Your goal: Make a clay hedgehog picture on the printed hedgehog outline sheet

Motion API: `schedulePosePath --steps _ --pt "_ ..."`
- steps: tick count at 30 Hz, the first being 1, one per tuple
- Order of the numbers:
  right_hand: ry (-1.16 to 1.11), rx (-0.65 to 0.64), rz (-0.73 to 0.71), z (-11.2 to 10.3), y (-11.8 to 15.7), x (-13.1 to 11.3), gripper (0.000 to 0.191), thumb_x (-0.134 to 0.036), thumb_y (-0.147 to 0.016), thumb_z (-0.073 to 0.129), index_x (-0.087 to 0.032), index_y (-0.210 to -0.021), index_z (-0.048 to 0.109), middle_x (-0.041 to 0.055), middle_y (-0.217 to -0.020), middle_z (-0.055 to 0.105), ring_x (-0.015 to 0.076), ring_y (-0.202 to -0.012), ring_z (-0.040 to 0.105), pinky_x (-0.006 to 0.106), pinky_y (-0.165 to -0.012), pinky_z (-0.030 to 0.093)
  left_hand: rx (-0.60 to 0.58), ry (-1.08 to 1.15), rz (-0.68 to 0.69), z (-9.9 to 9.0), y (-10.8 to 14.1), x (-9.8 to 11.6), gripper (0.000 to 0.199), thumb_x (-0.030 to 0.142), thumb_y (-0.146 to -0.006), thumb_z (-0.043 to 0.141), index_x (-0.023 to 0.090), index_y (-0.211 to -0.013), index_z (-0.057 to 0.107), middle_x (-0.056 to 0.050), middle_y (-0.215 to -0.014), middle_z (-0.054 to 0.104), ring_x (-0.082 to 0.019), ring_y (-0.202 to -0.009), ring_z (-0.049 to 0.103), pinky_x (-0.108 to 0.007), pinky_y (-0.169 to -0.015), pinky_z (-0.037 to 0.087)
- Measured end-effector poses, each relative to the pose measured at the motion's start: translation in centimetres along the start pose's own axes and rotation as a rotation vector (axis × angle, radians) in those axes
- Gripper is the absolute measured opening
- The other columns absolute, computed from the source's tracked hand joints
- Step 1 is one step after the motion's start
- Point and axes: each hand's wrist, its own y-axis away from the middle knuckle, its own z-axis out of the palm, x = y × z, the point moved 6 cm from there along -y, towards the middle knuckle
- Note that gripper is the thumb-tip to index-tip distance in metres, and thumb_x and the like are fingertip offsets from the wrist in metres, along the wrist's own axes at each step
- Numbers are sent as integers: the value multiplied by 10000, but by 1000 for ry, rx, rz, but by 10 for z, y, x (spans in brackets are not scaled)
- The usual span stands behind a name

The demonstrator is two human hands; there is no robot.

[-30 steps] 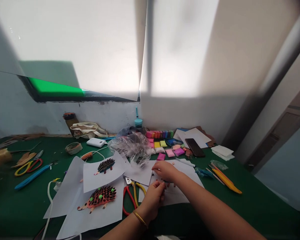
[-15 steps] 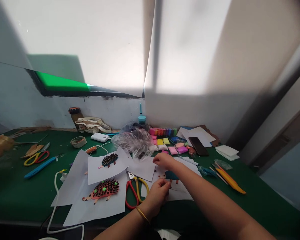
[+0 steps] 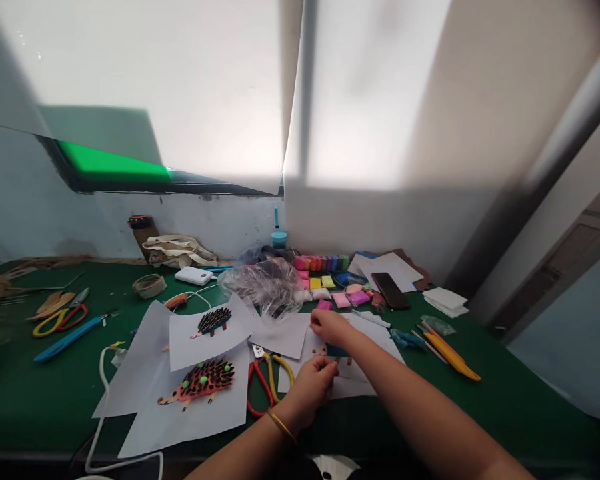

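Note:
A white paper sheet (image 3: 355,388) with a partly covered blue-backed animal figure (image 3: 336,350) lies in front of me. My left hand (image 3: 314,383), a gold bangle at its wrist, rests over the sheet's lower left part with its fingers closed. Above the figure, my right hand (image 3: 330,328) is pinched, its fingertips pointing left; anything in either pinch is too small or hidden. Red-and-yellow-handled scissors (image 3: 271,380) lie just left of my left hand, their blades partly under paper. Further left are sheets with a spiny blue hedgehog (image 3: 214,322) and a pink hedgehog (image 3: 200,385).
Pink, yellow and white clay packets (image 3: 341,299) lie behind my hands, beside a crumpled plastic bag (image 3: 265,283). A phone (image 3: 391,291) and a yellow craft knife (image 3: 453,357) are at the right. A white cable (image 3: 103,400), second scissors (image 3: 60,321) and a tape roll (image 3: 149,287) are at the left.
The whole view has shifted slightly, so things appear a little further left. Both hands keep nearly the same closed pose over the sheet.

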Motion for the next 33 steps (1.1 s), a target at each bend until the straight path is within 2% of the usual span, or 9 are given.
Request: schedulePosePath --steps 4,7,9,13,19,23,27,29,33 --pt "-39 89 134 -18 12 49 172 -205 -841 562 -208 -979 665 48 -922 714 181 -802 613 247 -629 340 -13 -2 -8 -3 2 2 395 561 -716 670 212 -789 501 111 -433 366 -67 -366 277 -200 -380 143" --pt "-83 118 177 -18 25 78 179 -171 -814 561 -200 -945 679 39 -894 721 176 -782 623 242 -636 371 2 -37 -29 -9 3 2 382 551 -717 670 211 -783 509 109 -423 374 -69 -362 284 -197 -375 142" --pt "-114 136 170 -15 31 88 206 -182 -824 549 -204 -972 691 42 -941 728 180 -821 637 246 -674 408 9 -46 -34 -12 4 2 380 551 -721 668 210 -785 513 109 -424 374 -71 -362 285 -197 -374 143" --pt "-159 183 114 -10 41 91 312 -213 -876 472 -199 -1098 691 71 -1138 702 199 -1022 629 280 -852 455 14 -63 -46 -15 5 4 359 535 -750 656 208 -793 516 107 -429 375 -75 -372 288 -201 -378 149" --pt "-135 272 100 -10 75 93 401 -259 -904 404 -176 -1213 646 97 -1242 643 237 -1175 548 360 -1020 400 18 -145 -73 -13 9 5 273 464 -821 611 200 -837 543 99 -483 391 -89 -416 318 -212 -418 220" --pt "-38 288 152 -4 101 97 454 -247 -920 365 -164 -1307 588 102 -1325 600 247 -1248 497 381 -1079 351 16 -376 37 -11 17 10 227 410 -845 582 184 -822 589 63 -566 445 -113 -510 392 -234 -489 292" --pt "23 226 206 4 114 96 513 -226 -933 331 -174 -1423 474 87 -1405 546 232 -1307 458 381 -1110 326 7 -552 178 -10 24 21 230 393 -843 585 171 -796 623 15 -703 537 -144 -662 464 -251 -588 349" --pt "38 201 234 7 117 95 527 -213 -933 320 -186 -1443 447 74 -1427 528 223 -1323 446 374 -1119 320 6 -545 157 -12 25 23 235 399 -847 577 172 -813 626 17 -707 534 -145 -658 462 -254 -593 353" --pt "57 184 261 11 120 95 536 -194 -920 330 -195 -1442 451 62 -1446 509 228 -1346 423 392 -1139 299 20 -443 27 -19 24 19 259 428 -844 580 173 -868 616 42 -639 483 -129 -559 418 -245 -525 323"
